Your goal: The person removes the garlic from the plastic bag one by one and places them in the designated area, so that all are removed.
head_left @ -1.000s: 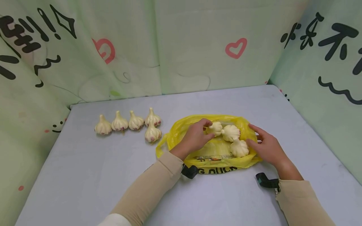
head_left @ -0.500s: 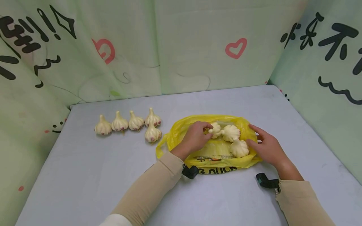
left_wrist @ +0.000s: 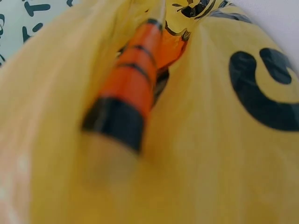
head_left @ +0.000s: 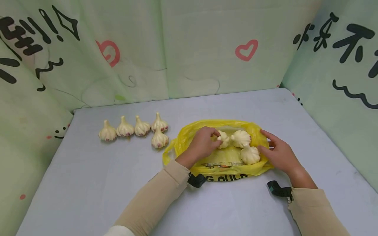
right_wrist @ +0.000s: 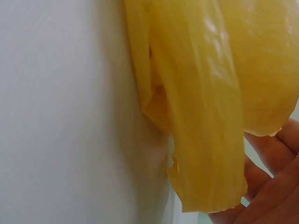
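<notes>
In the head view a yellow plastic bag (head_left: 227, 153) lies on its back with its mouth spread, several garlic bulbs near. Inside it are three bulbs. My left hand (head_left: 201, 143) reaches over the bag's left side and its fingertips pinch the leftmost garlic bulb (head_left: 224, 140); the fingers partly cover it. Beside it sit another garlic bulb (head_left: 241, 139) and a nearer garlic bulb (head_left: 250, 155). My right hand (head_left: 280, 153) holds the bag's right rim, thumb on the inner side. In the right wrist view its fingers (right_wrist: 275, 151) show behind the plastic.
Several garlic bulbs (head_left: 125, 127) stand in a row at the back left of the white table (head_left: 103, 183), one garlic bulb (head_left: 159, 139) in front of the row's right end. A printed curtain (head_left: 189, 49) hangs behind and at both sides.
The leftmost bulb in the bag has shifted slightly left and towards me with my left fingertips. My right hand and the other bulbs stay put.
</notes>
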